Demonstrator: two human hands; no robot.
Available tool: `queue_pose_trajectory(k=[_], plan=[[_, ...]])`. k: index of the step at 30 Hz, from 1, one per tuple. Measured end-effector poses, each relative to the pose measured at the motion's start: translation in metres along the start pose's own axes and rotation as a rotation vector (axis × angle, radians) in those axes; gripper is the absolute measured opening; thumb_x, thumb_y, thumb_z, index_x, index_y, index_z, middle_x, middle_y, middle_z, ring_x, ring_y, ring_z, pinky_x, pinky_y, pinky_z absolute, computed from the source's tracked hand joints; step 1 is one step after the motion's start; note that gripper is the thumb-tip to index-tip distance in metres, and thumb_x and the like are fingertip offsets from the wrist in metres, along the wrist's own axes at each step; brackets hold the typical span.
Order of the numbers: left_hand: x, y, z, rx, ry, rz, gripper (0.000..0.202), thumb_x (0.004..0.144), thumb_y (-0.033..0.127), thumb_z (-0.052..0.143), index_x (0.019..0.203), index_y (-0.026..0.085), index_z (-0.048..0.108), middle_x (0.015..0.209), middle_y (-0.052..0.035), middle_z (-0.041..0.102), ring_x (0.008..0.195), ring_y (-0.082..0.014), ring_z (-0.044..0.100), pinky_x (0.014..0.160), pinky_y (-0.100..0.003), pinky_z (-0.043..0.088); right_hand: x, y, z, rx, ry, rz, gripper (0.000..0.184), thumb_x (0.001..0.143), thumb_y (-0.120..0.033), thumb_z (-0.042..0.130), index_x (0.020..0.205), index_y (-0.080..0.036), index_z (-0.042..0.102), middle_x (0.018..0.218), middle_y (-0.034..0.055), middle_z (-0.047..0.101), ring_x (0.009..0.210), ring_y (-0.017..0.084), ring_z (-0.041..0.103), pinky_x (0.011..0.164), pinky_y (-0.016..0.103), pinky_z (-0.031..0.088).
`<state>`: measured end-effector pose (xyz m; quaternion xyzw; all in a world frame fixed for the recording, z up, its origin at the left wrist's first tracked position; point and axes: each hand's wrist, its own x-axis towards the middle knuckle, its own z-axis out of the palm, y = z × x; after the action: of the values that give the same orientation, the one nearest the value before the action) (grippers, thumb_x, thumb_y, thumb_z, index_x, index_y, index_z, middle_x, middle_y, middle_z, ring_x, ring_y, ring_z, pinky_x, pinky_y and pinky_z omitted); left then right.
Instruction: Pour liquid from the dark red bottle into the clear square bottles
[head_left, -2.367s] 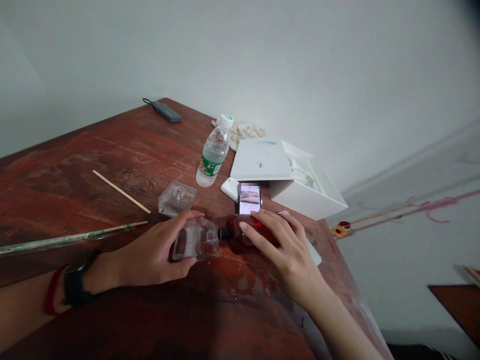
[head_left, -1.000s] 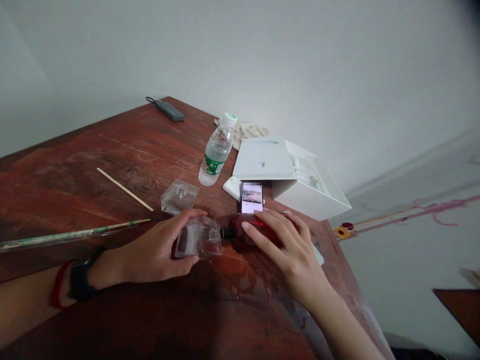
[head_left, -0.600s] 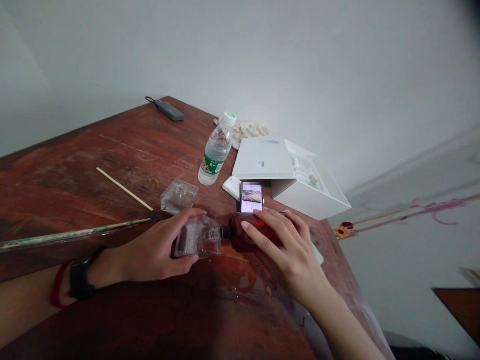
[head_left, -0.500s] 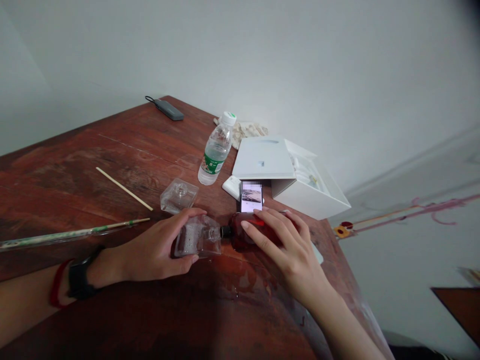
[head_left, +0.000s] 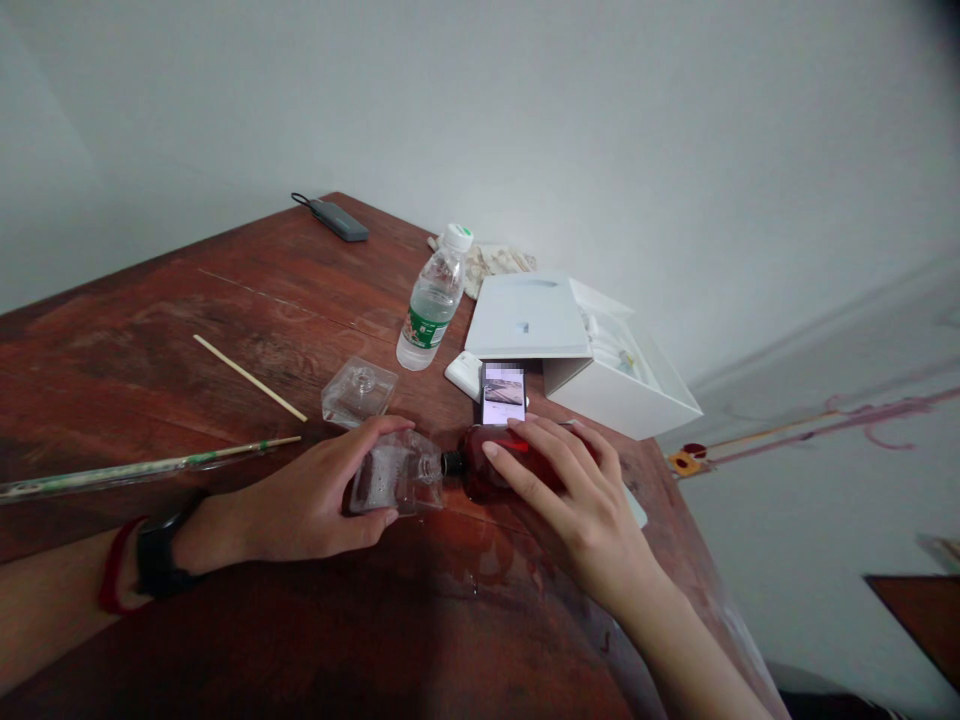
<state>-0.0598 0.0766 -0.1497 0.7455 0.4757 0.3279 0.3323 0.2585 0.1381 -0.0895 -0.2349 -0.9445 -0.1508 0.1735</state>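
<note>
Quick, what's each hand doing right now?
Left hand: holding a clear glass bottle.
Right hand: holding a red-brown bottle.

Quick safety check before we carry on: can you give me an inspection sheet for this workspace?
Surface: reddish-brown wooden table, wet-looking patches near the hands.
Job's things: clear glass bottle on its side, its neck meeting the black neck of the dark red bottle.
Grips: left grip wraps the clear bottle; right grip covers the red bottle.
Clutter: water bottle, phone, white box, square glass bottle, wooden stick, long glass tube.
Cables: short black cord on a power bank.
Surroundings: white wall.
</note>
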Motion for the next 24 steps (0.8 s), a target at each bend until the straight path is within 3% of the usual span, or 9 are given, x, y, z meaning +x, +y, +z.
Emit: queue_pose_trajectory(k=[13, 24], plan=[[0.0005, 0.0006, 0.0003, 0.022, -0.010, -0.009, 0.074, 0.094, 0.038, 0.068, 0.159, 0.017, 0.039, 0.157, -0.0207, 0.062, 0.138, -0.0385, 0.068, 0.113, -0.050, 0.059, -0.0006, 0.0002, 0.0008, -0.001, -0.005, 0.004, 0.054, 0.110, -0.010, 0.054, 0.160, -0.030, 0.054, 0.150, 0.0168, 0.067, 0.142, 0.035, 0.060, 0.118, 0.058, 0.037], [-0.0002, 0.0032, 0.0000, -0.011, 0.011, -0.015, 0.074, 0.093, 0.038, 0.070, 0.159, 0.020, 0.041, 0.153, -0.0183, 0.066, 0.133, -0.0385, 0.071, 0.108, -0.049, 0.061, -0.0001, -0.0005, -0.0006, -0.016, -0.008, 0.004, 0.054, 0.109, -0.011, 0.057, 0.160, -0.029, 0.055, 0.149, 0.0173, 0.068, 0.142, 0.034, 0.060, 0.118, 0.058, 0.037]])
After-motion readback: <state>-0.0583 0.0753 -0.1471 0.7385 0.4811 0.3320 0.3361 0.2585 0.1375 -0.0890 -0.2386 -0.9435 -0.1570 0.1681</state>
